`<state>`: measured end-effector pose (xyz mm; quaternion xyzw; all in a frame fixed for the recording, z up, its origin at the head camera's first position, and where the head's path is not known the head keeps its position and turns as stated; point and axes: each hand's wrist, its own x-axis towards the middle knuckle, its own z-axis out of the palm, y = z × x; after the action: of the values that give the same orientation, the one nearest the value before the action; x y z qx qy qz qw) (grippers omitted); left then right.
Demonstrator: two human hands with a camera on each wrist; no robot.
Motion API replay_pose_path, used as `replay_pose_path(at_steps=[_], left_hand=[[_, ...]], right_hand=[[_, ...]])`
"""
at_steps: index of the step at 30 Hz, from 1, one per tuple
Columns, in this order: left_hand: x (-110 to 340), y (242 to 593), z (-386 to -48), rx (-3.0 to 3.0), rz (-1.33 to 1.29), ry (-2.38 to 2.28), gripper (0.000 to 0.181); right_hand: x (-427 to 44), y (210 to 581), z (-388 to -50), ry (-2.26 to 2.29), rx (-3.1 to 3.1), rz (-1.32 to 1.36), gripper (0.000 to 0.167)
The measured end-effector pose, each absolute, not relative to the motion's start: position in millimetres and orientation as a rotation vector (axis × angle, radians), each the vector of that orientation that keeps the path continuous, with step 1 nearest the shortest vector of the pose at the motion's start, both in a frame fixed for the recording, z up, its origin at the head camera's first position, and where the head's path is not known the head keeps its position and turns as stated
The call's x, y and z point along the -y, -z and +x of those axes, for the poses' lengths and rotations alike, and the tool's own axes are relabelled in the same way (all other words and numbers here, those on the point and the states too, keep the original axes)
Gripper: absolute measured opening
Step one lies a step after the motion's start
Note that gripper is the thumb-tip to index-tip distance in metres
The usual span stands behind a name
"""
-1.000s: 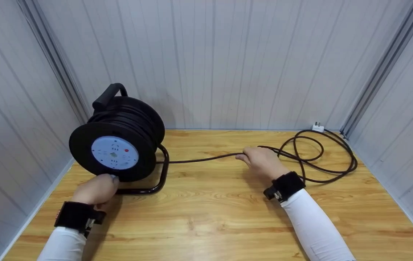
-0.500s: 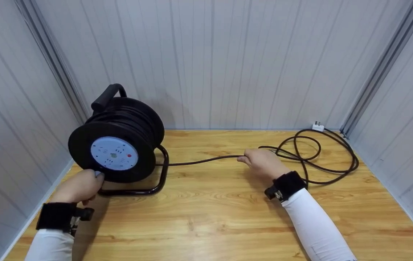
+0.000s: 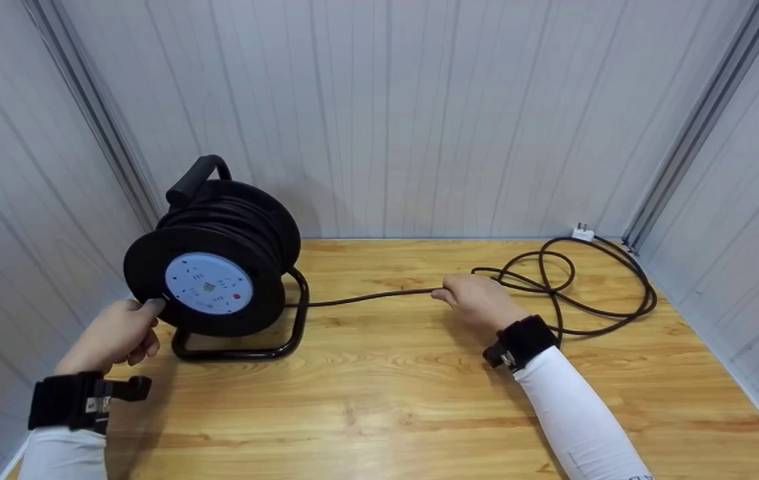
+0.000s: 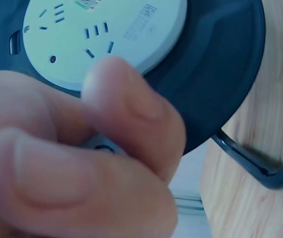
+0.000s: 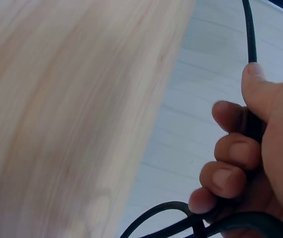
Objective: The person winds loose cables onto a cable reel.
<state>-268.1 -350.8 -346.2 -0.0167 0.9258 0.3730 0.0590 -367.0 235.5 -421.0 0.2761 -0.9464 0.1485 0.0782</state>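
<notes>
Cable reel [image 3: 209, 250] touching left hand [image 3: 111, 335], cord [image 3: 366, 297] inside right hand [image 3: 483, 301]

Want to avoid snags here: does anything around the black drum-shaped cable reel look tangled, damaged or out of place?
One thing stands out: right of the person's right hand, the thin black cable lies in loose, crossing loops on the yellowish wooden table, which looks untidy and might snag. I see no spill or visible damage.

Pale panelled walls [image 3: 379, 120], wood-grain tabletop [image 3: 379, 413]
</notes>
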Motion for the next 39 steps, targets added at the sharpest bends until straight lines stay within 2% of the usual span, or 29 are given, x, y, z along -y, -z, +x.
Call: replay_pose_path(at_steps=[6, 13, 22, 30, 39], left_hand=[[350, 337, -268, -2.795, -0.138, -1.361, 0.053], [338, 321, -265, -2.488, -0.309, -1.987, 0.049], [306, 307, -269, -2.109, -0.214, -2.569, 0.04], [276, 297, -276, -2.25, -0.215, -2.626, 0.044], [259, 301, -281, -2.483, -0.145, -2.526, 0.052]], right_hand=[[-233, 422, -366, -0.5, 2.903, 0.827, 0.038], [-229, 424, -366, -0.504, 2.907, 0.851, 0.039], [-225, 427, -369, -0.493, 2.868, 0.935, 0.039], [-219, 428, -368, -0.49, 2.835, 0.996, 0.036], [-214, 426, -369, -0.478, 2.733, 1.072, 0.035]])
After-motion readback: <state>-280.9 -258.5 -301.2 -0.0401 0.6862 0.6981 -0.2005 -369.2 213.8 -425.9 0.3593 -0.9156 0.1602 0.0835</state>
